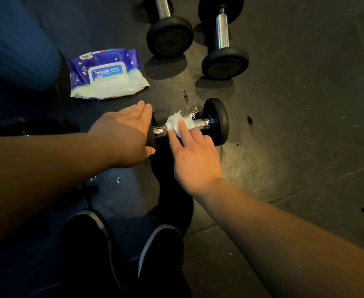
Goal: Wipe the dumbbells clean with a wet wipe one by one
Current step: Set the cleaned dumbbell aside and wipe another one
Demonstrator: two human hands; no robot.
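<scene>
A small dumbbell (216, 121) with black round ends and a chrome handle lies crosswise on the dark rubber floor in front of me. My left hand (123, 134) lies flat over its left end, fingers straight, thumb against the disc's near side. A crumpled white wet wipe (176, 122) is wrapped over the middle of the handle. My right hand (194, 155) presses it there with extended fingers. Two larger dumbbells (169, 35) (225, 61) lie farther away at the top.
A blue and white pack of wet wipes (106, 75) lies on the floor at the left, beside a blue ribbed roll (15, 44). My two black shoes (161, 254) stand at the bottom. Wet spots shine on the floor near the small dumbbell.
</scene>
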